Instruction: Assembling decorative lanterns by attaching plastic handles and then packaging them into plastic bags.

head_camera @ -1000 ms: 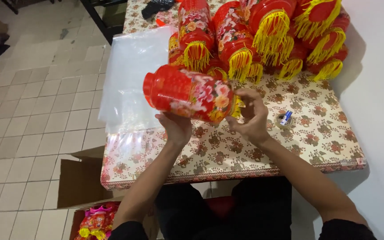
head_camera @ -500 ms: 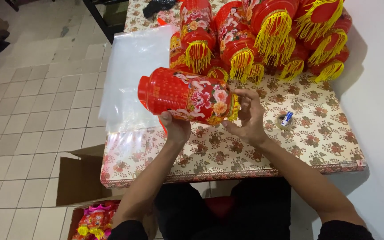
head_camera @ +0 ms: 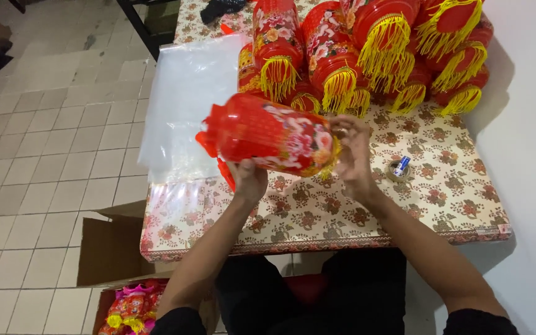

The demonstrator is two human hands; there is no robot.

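- A table (head_camera: 442, 205) covered in a cream cloth with a red and brown flower pattern fills the middle of the view, seen from above.
- A white wall (head_camera: 528, 124) runs along the table's right side; pale square floor tiles (head_camera: 51, 142) lie to the left.
- An open cardboard box (head_camera: 113, 248) stands on the floor by the table's near left corner, with bright red and yellow goods showing just below it.
- A stack of clear plastic sheets (head_camera: 187, 105) lies on the table's left part, hanging over its edge.
- A pile of red lanterns with yellow tassels (head_camera: 367, 56) crowds the far end of the table.
- A small roll of tape (head_camera: 397, 169) sits on the cloth near the right forearm.
- The red lantern (head_camera: 268, 133), cylindrical with a flower print, is held on its side in the air above the table, between both hands.
- The left hand (head_camera: 249, 180) is under the lantern, fingers closed up around its underside, supporting it.
- The right hand (head_camera: 352, 155) is at the lantern's right end, fingers curled and pinching at the yellow fringe there.
- Both forearms reach forward from the bottom of the view, over dark-clothed legs.
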